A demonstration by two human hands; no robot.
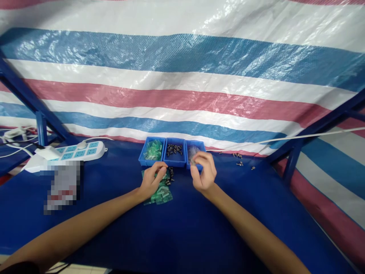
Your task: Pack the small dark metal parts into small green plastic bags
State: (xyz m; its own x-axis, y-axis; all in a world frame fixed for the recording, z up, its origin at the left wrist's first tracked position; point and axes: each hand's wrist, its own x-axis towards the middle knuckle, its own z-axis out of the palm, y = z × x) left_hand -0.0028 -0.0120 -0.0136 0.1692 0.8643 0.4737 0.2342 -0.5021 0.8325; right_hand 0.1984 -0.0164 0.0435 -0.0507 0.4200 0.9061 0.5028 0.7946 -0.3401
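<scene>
My left hand (153, 179) rests over small green-tinted clear packets (162, 195) on the table, its fingers curled together; what they hold, if anything, is hidden. Beside its fingertips lie several small dark metal screw-like pieces (170, 176). My right hand (204, 171) is raised at the front edge of the right blue bin (202, 144), thumb and forefinger pinched on something small and greyish. That bin contains clear plastic pieces (192, 150). The middle blue bin (176, 164) has more of the dark metal pieces, and the left blue bin (140, 158) contains green packets.
Loose metal pieces (240, 164) lie at the back right of the blue table (182, 232). A white power strip (98, 149) with plugs and a pixelated item (64, 186) are at the left. Behind hangs a striped tarp (182, 99), with blue frame bars (313, 131) at both sides.
</scene>
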